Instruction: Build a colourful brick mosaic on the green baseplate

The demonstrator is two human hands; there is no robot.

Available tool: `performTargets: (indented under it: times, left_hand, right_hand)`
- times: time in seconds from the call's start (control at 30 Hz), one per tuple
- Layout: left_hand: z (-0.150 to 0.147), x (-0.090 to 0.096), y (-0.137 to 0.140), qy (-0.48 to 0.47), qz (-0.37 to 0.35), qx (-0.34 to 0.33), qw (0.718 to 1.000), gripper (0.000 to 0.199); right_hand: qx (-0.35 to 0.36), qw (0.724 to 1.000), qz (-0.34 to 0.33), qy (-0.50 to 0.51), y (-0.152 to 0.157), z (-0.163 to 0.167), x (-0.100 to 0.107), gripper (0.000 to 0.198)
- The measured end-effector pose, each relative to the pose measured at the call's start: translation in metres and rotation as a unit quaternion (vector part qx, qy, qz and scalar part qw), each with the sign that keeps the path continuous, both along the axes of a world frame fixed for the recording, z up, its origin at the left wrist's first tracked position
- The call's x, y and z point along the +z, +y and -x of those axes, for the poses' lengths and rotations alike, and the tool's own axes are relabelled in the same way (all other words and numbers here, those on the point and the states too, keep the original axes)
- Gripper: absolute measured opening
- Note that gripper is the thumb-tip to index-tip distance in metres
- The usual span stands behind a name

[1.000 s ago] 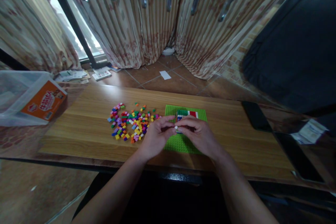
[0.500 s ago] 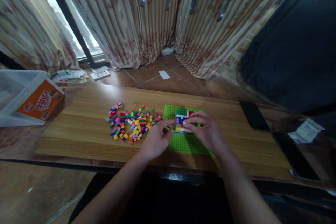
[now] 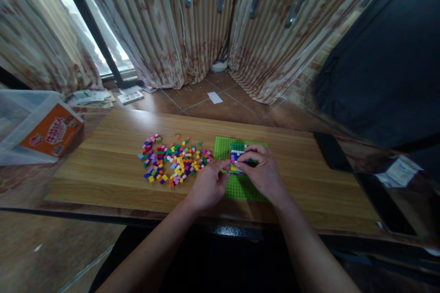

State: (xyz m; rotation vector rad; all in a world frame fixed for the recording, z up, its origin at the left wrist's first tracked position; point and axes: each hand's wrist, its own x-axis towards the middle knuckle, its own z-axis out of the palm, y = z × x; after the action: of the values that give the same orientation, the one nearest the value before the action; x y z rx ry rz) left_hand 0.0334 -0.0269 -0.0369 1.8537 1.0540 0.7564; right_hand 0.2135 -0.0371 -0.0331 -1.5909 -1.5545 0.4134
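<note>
A multicoloured build of small toy bricks (image 3: 237,147) sits on a green studded baseplate (image 3: 237,190); green, white, blue and yellow bricks show on it. My left hand (image 3: 209,184) is closed, its index fingertip against the build's left edge and its thumb tucked below. Over the build's right part, my right hand (image 3: 263,171) is closed in a pinch, fingertips down on the top near the left hand's. Whatever small piece lies in that pinch is hidden. The right hand covers much of the build. Left of the baseplate spreads a pile of loose toy bricks (image 3: 180,163) in many colours.
All this lies on a long wooden table (image 3: 110,165). A clear plastic box with an orange label (image 3: 51,130) stands at the far left. A black phone-like slab (image 3: 332,151) and a longer dark panel (image 3: 385,206) lie at the right end.
My right hand has shifted left across the build, so its fingertips now meet the left hand's at the left edge. The left hand has moved slightly, with its index finger reaching further right.
</note>
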Motion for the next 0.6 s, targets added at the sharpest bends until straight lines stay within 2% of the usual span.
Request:
performTargets:
  times: [0.6]
  left_hand:
    - [-0.0016, 0.0066, -0.0054, 0.049, -0.044, -0.008, 0.998, 0.038]
  right_hand:
    - [-0.011, 1.000, 0.012, -0.016, 0.0011, 0.0048, 0.0023, 0.009]
